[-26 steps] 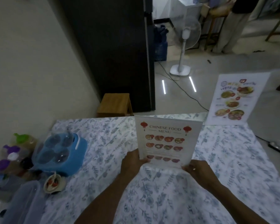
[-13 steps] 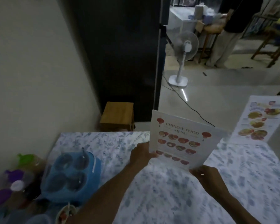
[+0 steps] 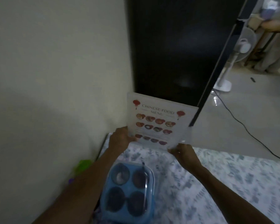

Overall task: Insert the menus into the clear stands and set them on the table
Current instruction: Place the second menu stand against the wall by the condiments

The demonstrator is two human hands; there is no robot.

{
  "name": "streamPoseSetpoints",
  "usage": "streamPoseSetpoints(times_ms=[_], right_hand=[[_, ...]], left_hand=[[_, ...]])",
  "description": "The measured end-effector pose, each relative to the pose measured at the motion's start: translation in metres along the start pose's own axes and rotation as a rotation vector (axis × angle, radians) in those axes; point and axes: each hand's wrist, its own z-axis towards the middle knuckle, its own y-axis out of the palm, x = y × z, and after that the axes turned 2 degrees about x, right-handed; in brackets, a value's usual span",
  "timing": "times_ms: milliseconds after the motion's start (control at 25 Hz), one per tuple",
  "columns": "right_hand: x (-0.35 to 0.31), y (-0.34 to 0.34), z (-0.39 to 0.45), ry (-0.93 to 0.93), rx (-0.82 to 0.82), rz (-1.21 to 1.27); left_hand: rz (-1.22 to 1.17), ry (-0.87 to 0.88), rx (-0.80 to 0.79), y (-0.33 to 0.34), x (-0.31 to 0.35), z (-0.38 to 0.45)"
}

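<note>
A clear stand with the Chinese food menu [image 3: 158, 120] inside it stands tilted over the far left corner of the table [image 3: 224, 183], which has a floral cloth. My left hand [image 3: 120, 139] grips its lower left edge. My right hand [image 3: 183, 151] grips its lower right corner. Whether the stand's base touches the cloth I cannot tell, as the frame is blurred. The second menu stand is out of view.
A blue four-cup container [image 3: 128, 194] sits on the table near my left forearm. Green and purple items [image 3: 82, 165] lie at the table's left edge by the wall. A dark panel [image 3: 176, 46] rises behind the table; a white fan [image 3: 242, 46] and a floor cable [image 3: 242, 126] lie beyond.
Both hands have carried the menu stand leftward toward the table's far left corner. The view has swung left, so the second menu stand on the right has left the frame.
</note>
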Motion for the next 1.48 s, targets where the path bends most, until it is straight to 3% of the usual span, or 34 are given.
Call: streamPoseSetpoints(times_ms=[200,400,640,840,1040,1480], right_hand=[[-0.021,0.065,0.045,0.039,-0.134,0.205],[-0.018,0.106,0.072,0.043,-0.178,0.029],[-0.024,0.128,0.087,0.017,-0.171,0.003],[-0.027,0.138,0.094,-0.024,-0.168,-0.061],[-0.033,0.142,0.091,0.001,-0.183,-0.125],[-0.03,0.148,0.098,0.103,-0.22,-0.11]], left_hand=[[-0.03,-0.124,0.093,-0.024,-0.062,0.009],[-0.151,-0.242,0.166,-0.018,-0.09,0.017],[0.146,-0.373,0.181,-0.017,-0.098,0.028],[0.431,-0.365,0.082,-0.013,-0.085,0.032],[0.466,-0.276,0.07,-0.005,-0.076,0.027],[0.521,-0.376,0.016,-0.012,-0.075,0.006]])
